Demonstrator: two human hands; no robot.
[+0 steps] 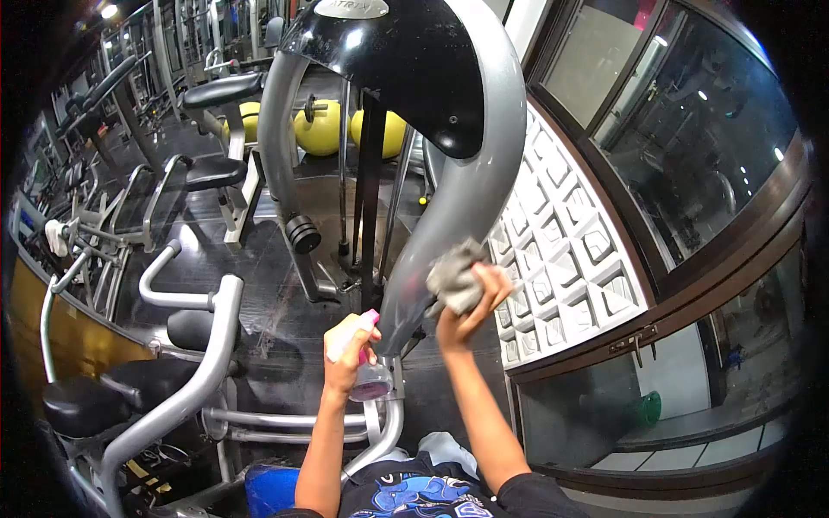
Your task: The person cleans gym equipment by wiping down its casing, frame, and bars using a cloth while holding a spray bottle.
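In the head view, grasping a clear spray bottle point(371, 383) in the left grip point(347, 347), wrapped about the neck just under the pink spray head point(370, 318) — probably to have the trigger in easy reach. Kept near upright in front of the body, presumably for steady handling.

Clenched on a crumpled grey cloth point(455, 274) with the right grip point(481, 298), higher up and farther to the right than the bottle. Bunched rather than spread flat, perhaps to make a thick pad in the palm. Blurred at that spot, and overlapping the edge of the curved grey frame tube point(458, 198) in view — cannot tell whether touching it or just beside it.

Topped by a black shroud point(401, 73) on the same machine. Backed by yellow balls point(317, 131) on the floor, well apart from both grips. Flanked on the right by a white patterned panel point(577, 250).
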